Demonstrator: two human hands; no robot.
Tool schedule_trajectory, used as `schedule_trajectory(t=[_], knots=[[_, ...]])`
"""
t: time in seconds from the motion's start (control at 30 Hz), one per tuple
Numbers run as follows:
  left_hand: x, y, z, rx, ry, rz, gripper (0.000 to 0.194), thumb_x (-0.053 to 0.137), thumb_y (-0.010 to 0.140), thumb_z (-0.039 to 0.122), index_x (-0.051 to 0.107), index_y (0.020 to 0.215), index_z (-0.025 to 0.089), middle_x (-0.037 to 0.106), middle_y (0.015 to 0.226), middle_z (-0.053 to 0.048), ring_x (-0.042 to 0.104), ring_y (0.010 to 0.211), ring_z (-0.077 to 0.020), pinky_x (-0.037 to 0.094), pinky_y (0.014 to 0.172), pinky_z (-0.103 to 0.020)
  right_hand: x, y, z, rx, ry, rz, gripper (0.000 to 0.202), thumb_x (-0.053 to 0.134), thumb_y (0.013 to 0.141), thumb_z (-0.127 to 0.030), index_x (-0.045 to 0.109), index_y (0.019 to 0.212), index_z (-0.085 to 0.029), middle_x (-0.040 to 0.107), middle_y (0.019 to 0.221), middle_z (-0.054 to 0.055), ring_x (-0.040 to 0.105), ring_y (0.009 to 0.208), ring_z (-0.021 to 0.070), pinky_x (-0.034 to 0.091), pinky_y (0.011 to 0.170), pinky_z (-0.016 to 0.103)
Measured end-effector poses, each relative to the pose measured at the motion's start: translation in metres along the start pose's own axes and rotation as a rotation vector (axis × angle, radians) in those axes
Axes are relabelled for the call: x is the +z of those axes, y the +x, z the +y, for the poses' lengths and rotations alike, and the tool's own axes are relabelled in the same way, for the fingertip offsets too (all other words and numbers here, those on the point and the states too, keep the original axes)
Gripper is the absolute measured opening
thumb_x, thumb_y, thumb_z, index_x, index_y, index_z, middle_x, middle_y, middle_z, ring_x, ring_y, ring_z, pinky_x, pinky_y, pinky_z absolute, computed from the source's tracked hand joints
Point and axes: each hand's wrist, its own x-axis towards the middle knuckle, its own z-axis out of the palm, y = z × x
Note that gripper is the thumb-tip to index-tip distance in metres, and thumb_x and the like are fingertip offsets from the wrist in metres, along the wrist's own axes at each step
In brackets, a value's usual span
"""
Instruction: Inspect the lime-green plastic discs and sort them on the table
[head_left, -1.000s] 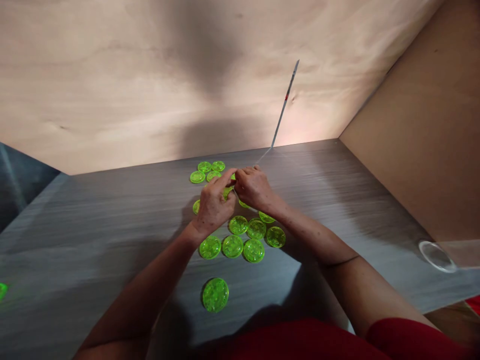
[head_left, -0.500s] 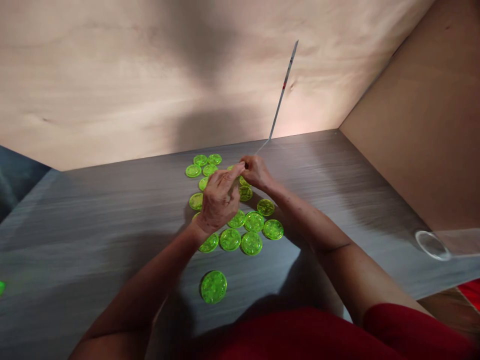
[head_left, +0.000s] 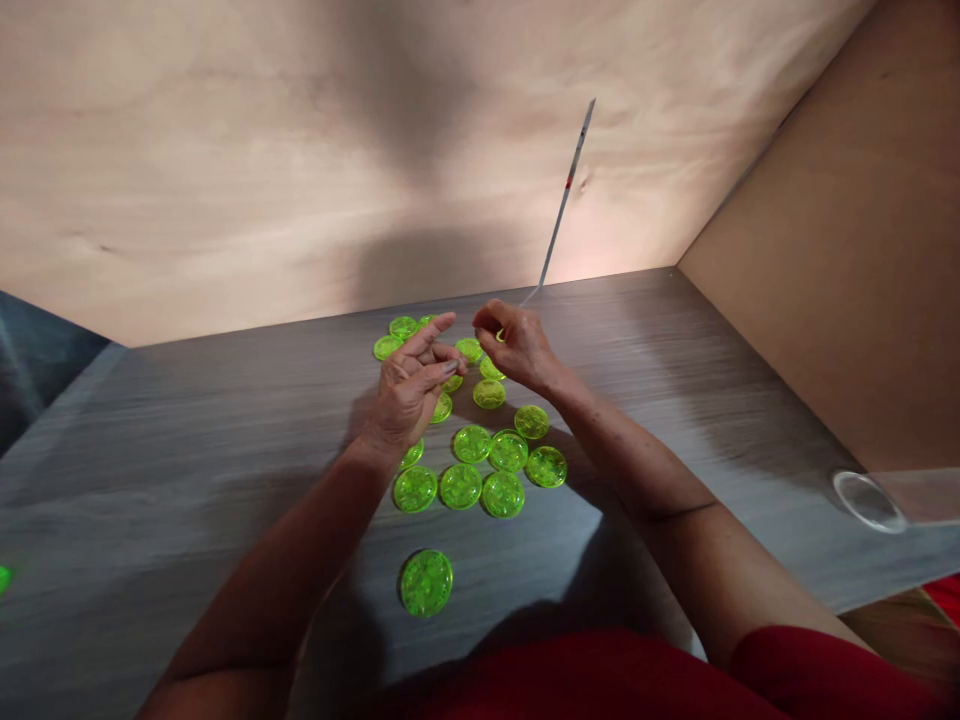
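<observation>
Wooden wall behind, grey table below, two hands over many green discs

At the right edge I see a clear container lying; the left hand has its index finger stretched away from the thumb, and I see nothing held in it, while the right hand keeps its fingers curled narrow, where a yellow-green bit shows, but I cannot tell if it is held or behind; the discs lie already spread flat in a loose group, one lone disc nearer to me, so I judge the handling unfinished, and how much is left I cannot tell
</observation>
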Motion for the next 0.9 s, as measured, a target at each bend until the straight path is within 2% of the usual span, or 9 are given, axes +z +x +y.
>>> schedule_trajectory(t=[0.13,0.37,0.5,0.57,0.63,0.73,0.8,0.9], knots=[[0.001,-0.001,0.004,0.011,-0.019,-0.032,0.058,0.085,0.083,0.027,0.082,0.14,0.026,0.083,0.092,-0.003,0.077,0.087,-0.0182,0.064,0.086,-0.033,-0.001,-0.001,-0.008,0.033,0.037,0.016,0.015,0.058,0.095,-0.018,0.058,0.08,-0.023,0.067,0.074,-0.001,0.056,0.07,0.014,0.046,0.075,0.029],[0.005,-0.003,0.012,0.044,0.021,-0.022,0.057,0.082,0.079,0.026,0.083,0.137,0.026,0.081,0.087,-0.004,0.076,0.086,-0.0209,0.063,0.082,-0.035,-0.007,-0.007,-0.027,0.007,0.105,0.025,0.016,0.057,0.093,-0.019,0.058,0.078,-0.023,0.065,0.071,-0.002,0.054,0.069,0.013,0.045,0.074,0.028],[0.008,-0.004,0.015,0.077,0.04,-0.003,0.057,0.086,0.081,0.027,0.081,0.138,0.026,0.081,0.088,-0.002,0.074,0.082,-0.0177,0.063,0.082,-0.033,-0.016,-0.01,-0.036,0.017,0.158,0.004,0.021,0.059,0.095,-0.018,0.059,0.074,-0.022,0.064,0.07,-0.002,0.054,0.069,0.0122,0.043,0.071,0.028],[0.008,-0.004,0.015,0.087,0.086,0.013,0.058,0.088,0.082,0.029,0.08,0.139,0.026,0.082,0.089,-0.002,0.074,0.08,-0.0168,0.062,0.079,-0.031,-0.019,-0.01,-0.037,0.028,0.22,-0.056,0.036,0.063,0.103,-0.029,0.056,0.068,-0.022,0.06,0.064,-0.003,0.049,0.064,0.0111,0.039,0.065,0.027],[0.008,-0.004,0.015,0.099,0.139,0.026,0.059,0.089,0.082,0.031,0.079,0.14,0.026,0.082,0.09,-0.002,0.076,0.081,-0.0171,0.063,0.077,-0.03,-0.021,-0.011,-0.037,0.052,0.317,-0.171,0.05,0.068,0.108,-0.048,0.057,0.066,-0.022,0.058,0.059,-0.003,0.046,0.059,0.0101,0.035,0.059,0.026],[0.008,-0.004,0.016,0.13,0.215,0.044,0.059,0.088,0.084,0.032,0.078,0.142,0.025,0.082,0.091,-0.001,0.08,0.085,-0.0182,0.066,0.079,-0.03,-0.02,-0.011,-0.038,0.104,0.457,-0.324,0.063,0.075,0.102,-0.074,0.063,0.069,-0.021,0.06,0.056,-0.003,0.047,0.053,0.0089,0.032,0.052,0.024],[0.008,-0.004,0.016,0.148,0.267,0.06,0.058,0.088,0.085,0.031,0.078,0.141,0.024,0.083,0.091,-0.001,0.081,0.087,-0.0189,0.068,0.081,-0.031,-0.018,-0.012,-0.04,0.125,0.508,-0.348,0.068,0.077,0.098,-0.081,0.062,0.069,-0.021,0.061,0.055,-0.003,0.047,0.051,0.0081,0.031,0.05,0.023],[0.008,-0.004,0.017,0.158,0.318,0.083,0.056,0.087,0.086,0.03,0.078,0.141,0.024,0.084,0.092,-0.002,0.082,0.088,-0.0196,0.07,0.083,-0.032,-0.014,-0.013,-0.041,0.116,0.558,-0.334,0.068,0.079,0.098,-0.08,0.06,0.068,-0.021,0.06,0.055,-0.004,0.047,0.051,0.0074,0.034,0.05,0.022]])
